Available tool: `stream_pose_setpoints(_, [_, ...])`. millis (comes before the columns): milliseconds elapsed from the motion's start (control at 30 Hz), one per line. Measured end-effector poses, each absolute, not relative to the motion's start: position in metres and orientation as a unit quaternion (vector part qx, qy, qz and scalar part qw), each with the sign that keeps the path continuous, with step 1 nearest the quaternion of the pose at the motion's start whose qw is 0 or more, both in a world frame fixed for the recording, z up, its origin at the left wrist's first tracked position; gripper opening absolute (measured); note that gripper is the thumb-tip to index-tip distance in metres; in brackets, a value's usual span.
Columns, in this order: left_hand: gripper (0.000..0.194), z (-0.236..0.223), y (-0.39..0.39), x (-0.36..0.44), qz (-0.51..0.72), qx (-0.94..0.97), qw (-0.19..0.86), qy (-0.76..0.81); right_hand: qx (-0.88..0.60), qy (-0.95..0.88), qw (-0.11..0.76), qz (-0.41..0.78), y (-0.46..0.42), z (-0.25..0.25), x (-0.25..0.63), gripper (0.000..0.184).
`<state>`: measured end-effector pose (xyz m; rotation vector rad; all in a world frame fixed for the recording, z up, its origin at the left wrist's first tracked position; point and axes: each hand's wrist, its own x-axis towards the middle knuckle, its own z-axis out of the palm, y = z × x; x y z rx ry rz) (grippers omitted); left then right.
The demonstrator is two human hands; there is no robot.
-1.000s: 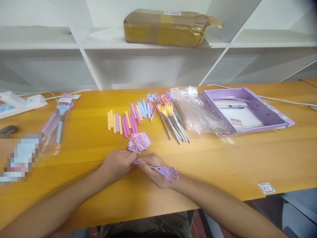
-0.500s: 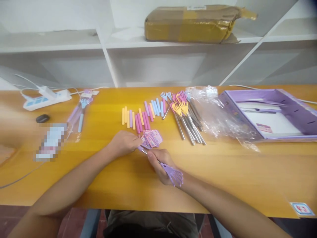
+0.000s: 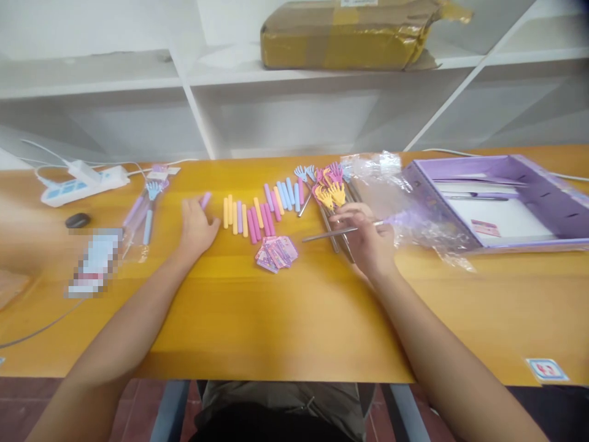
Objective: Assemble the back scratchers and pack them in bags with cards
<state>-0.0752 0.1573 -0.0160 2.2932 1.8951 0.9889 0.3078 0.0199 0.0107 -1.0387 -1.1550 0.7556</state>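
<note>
My left hand [image 3: 197, 228] is at the left of the pile of grips, its fingers closed on a purple handle grip [image 3: 205, 199] that pokes out past the fingertips. My right hand [image 3: 368, 236] holds a purple back scratcher [image 3: 329, 234] by its metal rod. The rod's bare end points left and the blurred purple claw points right. Just behind this hand lies a bundle of back scratchers with yellow, pink and blue claws [image 3: 332, 195]. Several pastel handle grips [image 3: 257, 220] lie in rows between my hands. In front of them is a small stack of pink cards [image 3: 277, 253].
A purple box [image 3: 416, 202] with papers and a pen stands at the right, beside clear plastic wrapping [image 3: 396, 184]. Bagged back scratchers [image 3: 148, 215], a phone [image 3: 96, 263], a black earbud case [image 3: 77, 220] and a power strip [image 3: 85, 185] lie left. A taped parcel [image 3: 350, 37] sits on the shelf.
My hands have moved apart from the front centre. The purple grip came off the rod; my left hand carried it left, and my right hand brought the back scratcher to the bundle.
</note>
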Motion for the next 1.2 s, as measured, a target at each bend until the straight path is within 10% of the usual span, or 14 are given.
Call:
stream_pose_setpoints(233, [0.054,-0.023,0.151,-0.076,0.295,0.760,0.031,0.579,-0.509,-0.370,0.701,0.336,0.032,0.014,0.344,0.055])
stream_pose_setpoints(633, [0.036,-0.014,0.144,-0.067,0.289,0.792,0.112,0.526,-0.688,-0.589,0.420,0.059,0.032,-0.001,0.356,0.016])
stream_pose_setpoints(1200, [0.031,0.004,0.163,-0.103,0.312,0.731,-0.004,0.607,-0.699,-0.642,0.299,-0.100,0.029,-0.018,0.352,0.027])
